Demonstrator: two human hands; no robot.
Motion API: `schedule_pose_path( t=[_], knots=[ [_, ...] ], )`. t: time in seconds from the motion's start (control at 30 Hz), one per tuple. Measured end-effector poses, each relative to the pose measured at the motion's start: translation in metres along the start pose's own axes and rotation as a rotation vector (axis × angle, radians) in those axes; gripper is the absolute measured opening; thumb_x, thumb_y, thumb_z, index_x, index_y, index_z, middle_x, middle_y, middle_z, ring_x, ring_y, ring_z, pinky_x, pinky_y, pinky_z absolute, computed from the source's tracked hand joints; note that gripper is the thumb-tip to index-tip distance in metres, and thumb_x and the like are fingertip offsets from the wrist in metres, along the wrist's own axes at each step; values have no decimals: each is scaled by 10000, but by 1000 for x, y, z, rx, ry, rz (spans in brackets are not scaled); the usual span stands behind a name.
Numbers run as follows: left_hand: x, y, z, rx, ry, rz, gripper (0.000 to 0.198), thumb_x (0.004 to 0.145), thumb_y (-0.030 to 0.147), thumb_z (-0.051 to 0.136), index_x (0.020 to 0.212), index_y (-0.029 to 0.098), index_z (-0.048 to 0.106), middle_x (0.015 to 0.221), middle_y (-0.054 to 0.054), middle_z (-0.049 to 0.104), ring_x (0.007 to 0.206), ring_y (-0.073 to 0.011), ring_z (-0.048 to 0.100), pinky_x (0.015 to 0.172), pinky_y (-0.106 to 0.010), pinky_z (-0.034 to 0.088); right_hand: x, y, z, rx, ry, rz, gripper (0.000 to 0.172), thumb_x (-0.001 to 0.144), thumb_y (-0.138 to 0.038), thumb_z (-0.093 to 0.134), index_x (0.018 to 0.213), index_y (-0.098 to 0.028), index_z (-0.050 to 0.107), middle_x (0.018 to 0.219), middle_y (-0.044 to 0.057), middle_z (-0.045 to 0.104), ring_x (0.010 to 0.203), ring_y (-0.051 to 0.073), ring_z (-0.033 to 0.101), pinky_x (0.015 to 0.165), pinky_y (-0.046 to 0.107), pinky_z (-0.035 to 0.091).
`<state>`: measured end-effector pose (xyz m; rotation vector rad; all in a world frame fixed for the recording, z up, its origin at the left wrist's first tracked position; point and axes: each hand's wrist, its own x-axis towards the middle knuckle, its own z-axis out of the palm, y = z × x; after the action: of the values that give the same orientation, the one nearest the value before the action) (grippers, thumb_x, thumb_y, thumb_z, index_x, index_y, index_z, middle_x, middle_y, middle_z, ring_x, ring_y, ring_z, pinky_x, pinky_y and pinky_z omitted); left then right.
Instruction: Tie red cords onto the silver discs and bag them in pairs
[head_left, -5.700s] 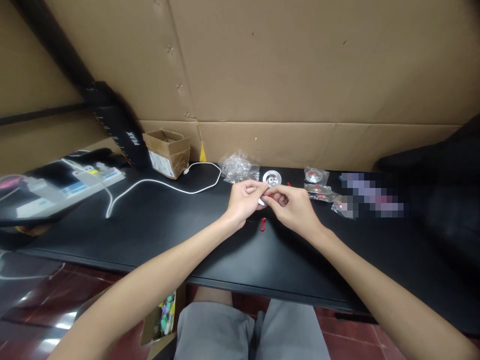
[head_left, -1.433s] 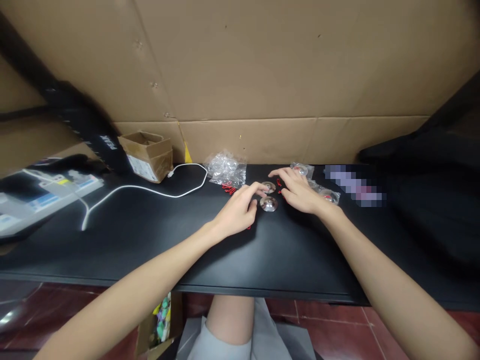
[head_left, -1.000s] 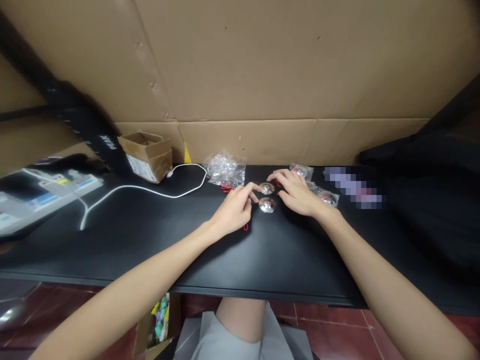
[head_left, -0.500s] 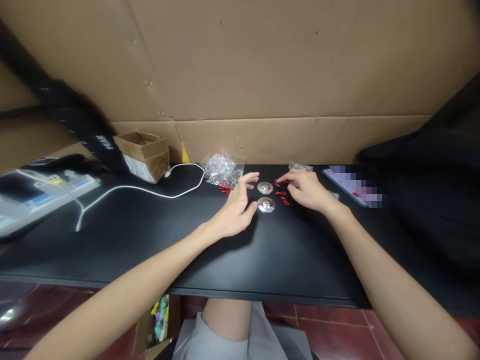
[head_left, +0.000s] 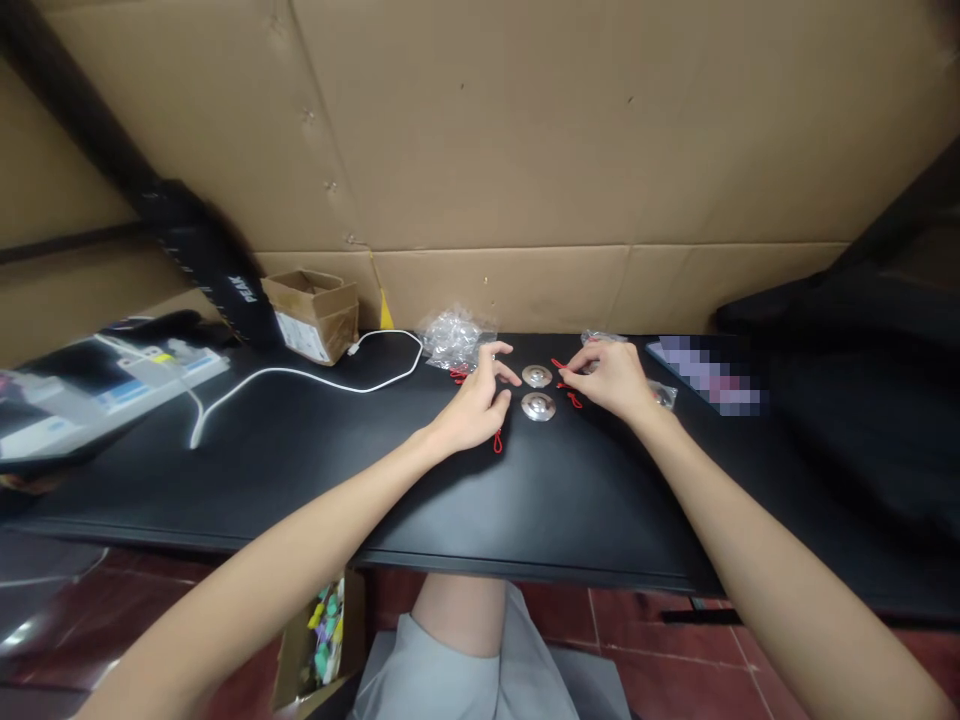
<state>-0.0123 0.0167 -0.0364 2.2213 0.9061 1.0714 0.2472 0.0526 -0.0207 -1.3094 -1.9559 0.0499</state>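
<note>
Two shiny round metal discs with raised centres, like small cymbals, lie one behind the other: the far disc and the near disc. My left hand hovers just left of them, fingers apart and holding nothing. Between the thumb and fingertips of my right hand is a red cord loop, just right of the far disc. Another red loop lies below that hand. By my left wrist is one more red loop, and red cords show behind the left hand.
A crumpled clear plastic bag lies at the back, left of a small plastic packet. A phone is on the right. Leftward are a white cable, an open cardboard box and a power strip. Cardboard wall stands behind.
My right fingertips have closed on a red cord loop that they were reaching over. The left hand stays beside the discs, with its fingers a little more curled. The view has shifted slightly.
</note>
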Motion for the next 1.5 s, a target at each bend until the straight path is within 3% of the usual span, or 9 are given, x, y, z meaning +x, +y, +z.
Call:
schedule_pose_path(
  t=[0.13,0.27,0.37,0.47,0.7,0.9,1.1,1.3,1.5],
  knots=[
    [1,0,-1,-17,19,-12,474,952,121,534,1380,232,362,1173,-106,654,1138,-233,629,1055,-465,485,-5,-21,2,172,63,51,161,735,-231,787,600,-211,703,647,16,731,624,206,681,632,331,508],
    [4,-1,-3,-68,39,-8,462,1027,238,519,1470,221,390,1235,-129,659,1162,-237,634,1026,-435,504,-12,-48,5,396,-23,-37,116,780,-249,799,740,-205,699,751,23,753,680,199,694,670,327,540],
    [7,-1,-6,-61,11,23,301,1066,285,462,1327,207,589,1255,-128,680,1189,-250,633,1057,-439,478,-15,-61,8,491,-104,-144,148,841,-254,785,980,-208,762,875,40,779,748,203,715,748,354,570],
    [10,-2,-10,-100,11,35,255,1062,316,488,1148,199,698,1185,-104,718,1126,-243,658,1029,-415,486,-17,-66,13,439,-93,-214,152,886,-250,766,1032,-238,807,861,44,773,779,219,707,771,385,565],
    [12,-6,-12,-241,174,-121,185,925,351,722,996,183,756,1005,-71,758,949,-209,700,834,-325,517,-18,-64,16,377,41,-232,97,938,-228,706,964,-242,798,939,61,753,864,226,698,792,389,555],
    [12,-3,-9,-323,279,-159,134,835,276,799,925,177,803,936,-72,786,868,-209,718,778,-328,521,-20,-71,15,354,46,-219,109,921,-243,703,1013,-226,758,958,65,722,837,219,677,762,374,551],
    [11,2,-11,-280,262,-172,97,834,253,793,899,184,814,912,-66,799,832,-209,719,733,-329,517,-20,-68,20,379,-47,-198,181,999,-347,646,1018,-251,798,966,72,758,844,239,715,769,403,571],
    [10,6,-14,-61,279,-124,79,865,264,772,896,205,814,859,-34,787,742,-173,670,700,-317,484,-20,-68,20,346,-57,-189,190,1008,-352,636,999,-239,789,939,69,755,807,229,711,746,384,551],
    [9,6,-16,-3,236,-83,93,896,220,719,866,211,807,848,-21,784,744,-170,658,709,-312,463,-21,-68,21,325,-73,-173,188,1011,-345,626,982,-226,769,924,63,744,792,215,709,698,353,531]
  ],
)
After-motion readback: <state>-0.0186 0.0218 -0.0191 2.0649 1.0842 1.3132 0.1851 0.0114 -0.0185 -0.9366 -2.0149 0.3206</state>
